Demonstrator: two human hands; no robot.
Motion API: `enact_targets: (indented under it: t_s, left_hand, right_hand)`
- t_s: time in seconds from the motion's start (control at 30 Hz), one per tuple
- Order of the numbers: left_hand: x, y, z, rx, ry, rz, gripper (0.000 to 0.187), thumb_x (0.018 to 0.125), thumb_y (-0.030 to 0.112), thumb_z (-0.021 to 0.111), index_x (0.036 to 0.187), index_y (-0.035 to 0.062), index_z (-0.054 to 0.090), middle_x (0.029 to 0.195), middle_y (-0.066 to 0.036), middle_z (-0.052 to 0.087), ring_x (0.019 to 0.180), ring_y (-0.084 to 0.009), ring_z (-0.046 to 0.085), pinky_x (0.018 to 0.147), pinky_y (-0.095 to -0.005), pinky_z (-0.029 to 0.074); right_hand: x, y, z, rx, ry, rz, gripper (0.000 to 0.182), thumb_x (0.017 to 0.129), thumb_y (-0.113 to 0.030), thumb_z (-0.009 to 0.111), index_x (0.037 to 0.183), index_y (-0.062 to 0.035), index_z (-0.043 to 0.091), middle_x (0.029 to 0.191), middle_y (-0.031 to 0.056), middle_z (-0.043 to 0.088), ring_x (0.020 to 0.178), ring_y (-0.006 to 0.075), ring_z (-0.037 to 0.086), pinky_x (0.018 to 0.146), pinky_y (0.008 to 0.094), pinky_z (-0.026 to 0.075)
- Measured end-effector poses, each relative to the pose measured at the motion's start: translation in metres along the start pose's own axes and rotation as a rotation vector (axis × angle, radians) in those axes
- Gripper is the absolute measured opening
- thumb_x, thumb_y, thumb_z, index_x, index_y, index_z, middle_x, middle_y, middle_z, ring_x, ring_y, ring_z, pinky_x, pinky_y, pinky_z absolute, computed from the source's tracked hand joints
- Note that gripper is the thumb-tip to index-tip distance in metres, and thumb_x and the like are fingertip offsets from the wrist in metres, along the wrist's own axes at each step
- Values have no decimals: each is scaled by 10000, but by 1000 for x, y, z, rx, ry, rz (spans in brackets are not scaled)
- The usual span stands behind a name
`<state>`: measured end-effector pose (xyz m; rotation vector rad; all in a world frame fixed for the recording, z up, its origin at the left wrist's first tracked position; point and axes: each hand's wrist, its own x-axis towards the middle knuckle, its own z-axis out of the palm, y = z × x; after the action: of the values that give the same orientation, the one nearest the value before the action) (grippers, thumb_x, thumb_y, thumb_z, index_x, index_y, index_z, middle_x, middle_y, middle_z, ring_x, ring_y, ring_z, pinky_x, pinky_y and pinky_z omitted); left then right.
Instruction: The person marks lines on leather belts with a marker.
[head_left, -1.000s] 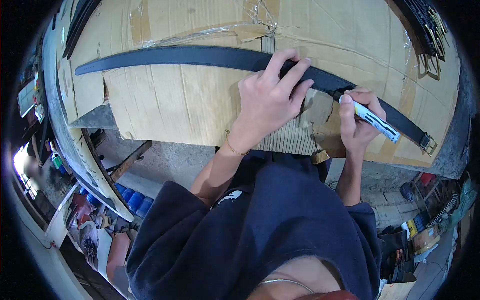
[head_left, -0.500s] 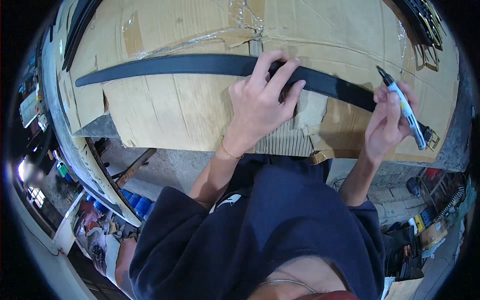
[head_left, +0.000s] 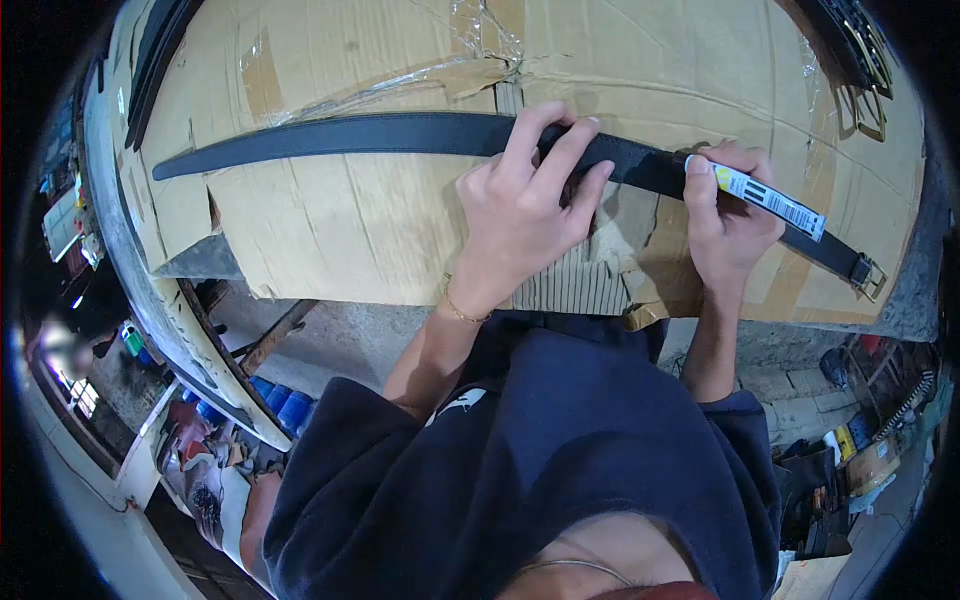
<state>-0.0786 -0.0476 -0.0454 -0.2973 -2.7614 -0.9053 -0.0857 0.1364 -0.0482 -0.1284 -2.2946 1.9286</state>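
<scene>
A long dark leather belt w/ brass buckle (head_left: 400, 135) is laid flat across a sheet of taped brown cardboard (head_left: 330, 220) covering the bench, buckle end at far right, tip at far left. It is pinned near its middle by the left hand (head_left: 520, 205): fingers spread, first two pressed flat on the strap, palm resting on the cardboard, wrist bent back toward the body. A white marker pen w/ barcode label (head_left: 765, 198) is pinched in the right hand (head_left: 725, 220), thumb and fingers closed round the barrel, tip brought down onto the strap just right of the left fingers, barrel slanting out toward the buckle. Risks, as judged: the strap is held at one spot only, so pen pressure could make the free right section slide or twist & the mark would land off; the torn, ridged cardboard underneath could make the tip skip. More belts w/ brass buckles (head_left: 855, 70) are stacked at top right, well apart.
</scene>
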Motion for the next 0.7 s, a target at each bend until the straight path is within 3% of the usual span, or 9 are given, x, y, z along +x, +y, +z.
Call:
enact_targets:
  t_s: [0.1,0.33,0.4,0.63,0.7]
  left_hand:
    - [-1,-1,1,-27,9,-7,362,709,129,801,1059,122,708,1050,-17,614,496,-93,546,447,-248,417]
    - [0,0,0,-30,19,0,362,708,134,801,1057,115,704,1055,-22,616,496,-93,545,446,-251,419]
    - [0,1,-2,-2,-7,-9,307,722,187,780,998,95,685,1031,-16,606,533,-156,595,477,-271,479]
    - [0,1,-1,2,-17,-20,314,720,192,780,1006,99,687,1030,-20,609,539,-160,601,483,-273,487]
    - [-1,-2,2,-32,20,1,369,700,132,801,1056,115,705,1053,-25,616,494,-98,537,452,-253,423]
  right_hand:
    - [0,-1,1,-49,-24,-24,111,841,-14,701,872,-5,595,768,-7,584,632,30,499,551,180,403]
    - [-1,1,0,-45,-4,-42,109,841,-6,699,894,1,604,784,17,591,647,39,515,566,180,417]
    - [-1,5,-3,65,70,1,111,841,-2,698,902,7,606,799,30,600,649,41,514,563,182,415]
    - [-1,4,-2,-26,10,-38,112,835,-10,707,887,9,610,787,20,613,643,38,521,560,185,422]
    - [-2,3,0,-105,-45,-82,116,828,-17,715,881,6,614,784,21,626,645,39,537,553,190,431]
